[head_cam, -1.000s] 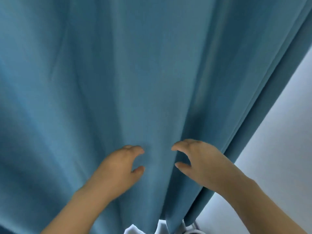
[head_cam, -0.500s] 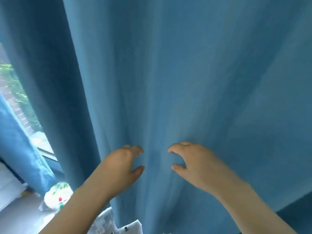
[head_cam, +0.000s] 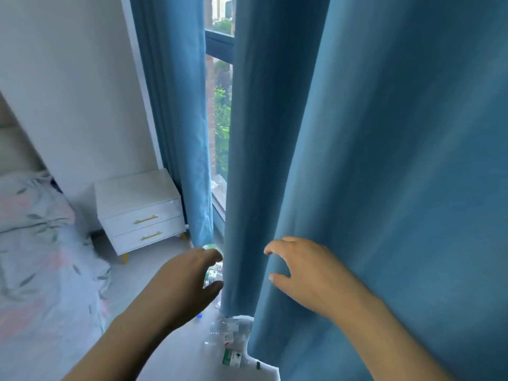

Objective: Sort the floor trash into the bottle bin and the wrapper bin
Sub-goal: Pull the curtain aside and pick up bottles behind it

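Clear plastic bottles (head_cam: 229, 342) with green and white labels lie on the pale floor at the foot of the blue curtain (head_cam: 371, 174). More bottle trash (head_cam: 214, 273) shows just past my left hand (head_cam: 189, 281), partly hidden by it. My left hand hovers with fingers loosely curved and holds nothing. My right hand (head_cam: 299, 270) is held in front of the curtain fold, fingers loosely curved, empty. No bin is in view.
A white two-drawer nightstand (head_cam: 140, 213) stands by the wall at left. A bed with a pale patterned cover (head_cam: 41, 257) fills the lower left. A window (head_cam: 220, 105) shows between the curtain panels. The pale floor (head_cam: 154, 270) runs between bed and curtain.
The view has swung left, from only curtain to the room: nightstand, bed, window and bottles on the floor now show. Both hands keep the same raised, empty pose.
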The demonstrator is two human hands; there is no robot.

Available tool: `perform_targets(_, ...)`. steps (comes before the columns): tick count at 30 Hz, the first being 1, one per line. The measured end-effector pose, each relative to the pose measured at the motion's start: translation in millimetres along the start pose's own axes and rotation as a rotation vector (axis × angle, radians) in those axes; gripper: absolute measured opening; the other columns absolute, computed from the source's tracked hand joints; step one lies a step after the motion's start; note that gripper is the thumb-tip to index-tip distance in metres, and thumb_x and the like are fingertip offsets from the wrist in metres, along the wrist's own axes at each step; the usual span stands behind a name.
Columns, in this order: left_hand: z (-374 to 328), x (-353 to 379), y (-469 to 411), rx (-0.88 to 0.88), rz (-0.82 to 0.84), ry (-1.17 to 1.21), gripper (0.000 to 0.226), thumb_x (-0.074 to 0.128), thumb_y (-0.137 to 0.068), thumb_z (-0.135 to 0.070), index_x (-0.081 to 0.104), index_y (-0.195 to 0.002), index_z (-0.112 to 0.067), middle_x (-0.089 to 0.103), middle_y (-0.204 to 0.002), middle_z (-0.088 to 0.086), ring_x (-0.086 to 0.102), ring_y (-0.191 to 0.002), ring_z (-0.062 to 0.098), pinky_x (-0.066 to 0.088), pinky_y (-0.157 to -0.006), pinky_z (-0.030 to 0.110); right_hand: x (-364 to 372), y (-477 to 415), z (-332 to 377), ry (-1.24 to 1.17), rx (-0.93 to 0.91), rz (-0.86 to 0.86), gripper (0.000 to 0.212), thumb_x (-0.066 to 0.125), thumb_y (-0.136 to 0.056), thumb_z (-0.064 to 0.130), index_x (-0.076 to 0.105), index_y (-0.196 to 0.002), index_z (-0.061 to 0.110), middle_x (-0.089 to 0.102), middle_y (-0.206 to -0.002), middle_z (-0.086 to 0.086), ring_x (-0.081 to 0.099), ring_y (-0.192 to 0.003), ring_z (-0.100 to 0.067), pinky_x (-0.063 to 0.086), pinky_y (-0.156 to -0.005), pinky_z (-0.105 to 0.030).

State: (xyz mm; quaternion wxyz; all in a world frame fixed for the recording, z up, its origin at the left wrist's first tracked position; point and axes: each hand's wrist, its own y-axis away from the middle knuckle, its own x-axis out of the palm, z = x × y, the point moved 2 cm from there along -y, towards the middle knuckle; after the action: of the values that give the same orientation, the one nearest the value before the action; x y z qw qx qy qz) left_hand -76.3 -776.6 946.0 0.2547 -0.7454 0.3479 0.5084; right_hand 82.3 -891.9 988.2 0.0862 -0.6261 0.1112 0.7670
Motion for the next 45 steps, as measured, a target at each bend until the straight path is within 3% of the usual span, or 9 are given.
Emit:
perform_targets(10,78.2,7.7,28.6,-0.268,0.037,0.044,0.038,0.052,-0.092,-0.039,0.044,-0.129,-0.034,0.05,-0.128,-0.017,0.049,-0.115,0.004,0.038,-0.09,0.017,40.4,-61.0,48.4,-0.008,-0.171,0.151,0.029,0.052,-0.093,0.027,0.054,-0.122,0.023,0.058,-0.12,0.002,0.056,-0.107,-0.022,0.045,-0.088,-0.031)
perform_targets(28,263.8,12.9,-64.6,-0.276,0.261,0.033,0.036,0.05,-0.092,-0.036,0.048,-0.127,-0.027,0.053,-0.125,-0.005,0.052,-0.115,0.016,0.042,-0.095,0.028,128.3,-232.5,113.1,-0.006,-0.046,0.306,0.035,0.053,-0.091,0.025,0.053,-0.126,0.024,0.06,-0.119,0.002,0.054,-0.11,-0.02,0.048,-0.089,-0.033)
perform_targets(45,341.9,118.4,-226.7,-0.382,0.373,0.047,0.029,0.051,-0.089,-0.031,0.053,-0.116,-0.02,0.057,-0.117,0.0,0.056,-0.106,0.021,0.047,-0.088,0.035,248.9,-416.6,24.4,-0.025,-0.01,0.412,0.034,0.058,-0.085,0.02,0.057,-0.119,0.018,0.062,-0.111,-0.004,0.059,-0.1,-0.025,0.046,-0.075,-0.031)
